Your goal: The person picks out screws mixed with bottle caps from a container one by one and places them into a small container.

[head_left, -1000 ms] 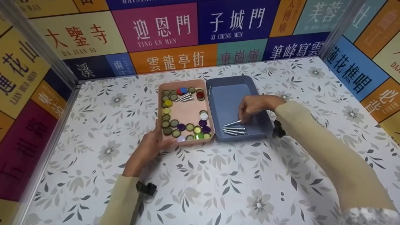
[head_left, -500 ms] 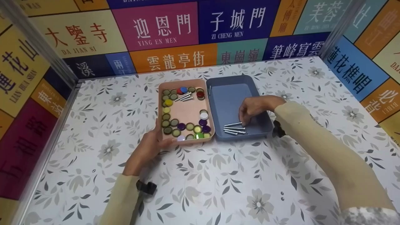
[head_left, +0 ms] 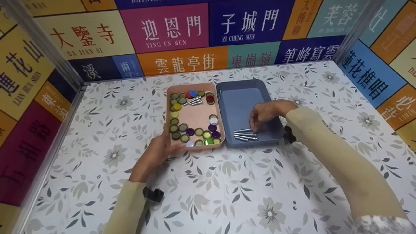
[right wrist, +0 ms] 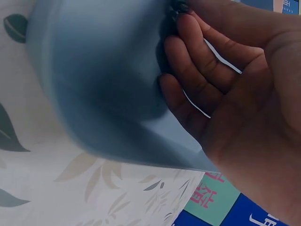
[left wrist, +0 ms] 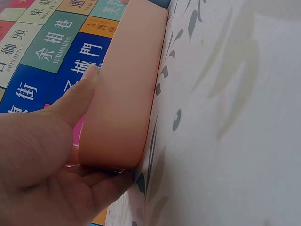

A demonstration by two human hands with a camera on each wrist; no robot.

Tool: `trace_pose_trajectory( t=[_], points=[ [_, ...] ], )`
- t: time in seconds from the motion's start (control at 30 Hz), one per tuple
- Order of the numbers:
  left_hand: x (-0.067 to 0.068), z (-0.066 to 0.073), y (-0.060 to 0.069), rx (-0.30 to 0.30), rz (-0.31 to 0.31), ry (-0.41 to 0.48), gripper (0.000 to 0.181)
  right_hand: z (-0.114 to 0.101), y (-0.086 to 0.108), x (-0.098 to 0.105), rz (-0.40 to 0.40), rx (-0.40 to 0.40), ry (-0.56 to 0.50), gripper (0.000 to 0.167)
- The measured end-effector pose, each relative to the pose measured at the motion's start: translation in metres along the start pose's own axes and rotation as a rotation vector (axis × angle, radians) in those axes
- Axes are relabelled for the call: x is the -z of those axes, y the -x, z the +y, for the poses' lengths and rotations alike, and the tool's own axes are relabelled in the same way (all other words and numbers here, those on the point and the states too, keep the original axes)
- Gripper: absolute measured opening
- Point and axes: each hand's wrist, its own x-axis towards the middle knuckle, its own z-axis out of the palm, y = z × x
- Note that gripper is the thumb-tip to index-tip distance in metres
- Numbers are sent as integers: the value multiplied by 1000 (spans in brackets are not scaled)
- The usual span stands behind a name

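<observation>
Around the near left corner of the pink tray (head_left: 197, 116) my left hand (head_left: 154, 152) is curled, its thumb by the rim; the left wrist view shows this hand (left wrist: 51, 146) against the tray's outer wall (left wrist: 123, 89). Inside the blue tray (head_left: 240, 104), my right hand (head_left: 266, 113) pinches the end of the uppermost metal screw (head_left: 243, 130), which lies beside several others (head_left: 245, 137). In the right wrist view, the fingertips of that hand (right wrist: 235, 89) meet at a small dark object, low over the blue tray (right wrist: 94, 70).
The pink tray holds many bottle caps (head_left: 199, 132) along its edges and several screws (head_left: 194, 101) near its far end. One more screw (head_left: 220, 94) lies by the blue tray's left wall. The trays stand side by side on a flowered tabletop (head_left: 208, 188), with printed panels (head_left: 182, 61) behind.
My right hand has lowered slightly, and the screw in its fingers has gone from slanting to nearly level beside the others. The left hand keeps its hold on the pink tray.
</observation>
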Motion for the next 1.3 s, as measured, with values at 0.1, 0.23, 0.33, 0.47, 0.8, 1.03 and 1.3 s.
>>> trace_pose_trajectory(
  t=[0.1, 0.23, 0.33, 0.47, 0.8, 1.03, 1.3],
  points=[
    [1, 0, 0, -13, 0, -17, 103, 0, 1, 1, 6, 14, 10, 16],
    [1, 0, 0, -20, -3, -42, 104, 1, 2, 1, 5, 16, 11, 15],
    [0, 1, 0, -11, -1, -41, 104, 1, 3, 0, 4, 9, 7, 16],
    [-1, 1, 0, 8, 0, -39, 104, 2, 3, -2, 27, 13, 13, 18],
    [-1, 0, -1, 19, -7, -71, 107, 5, 0, -7, 99, 43, 16, 15],
    [0, -1, -1, 16, -12, -52, 106, 2, 0, -6, 142, 46, 44, 13],
    [-1, 0, -1, -27, 3, -70, 99, -4, 2, 0, 259, 99, -26, 8]
  ],
)
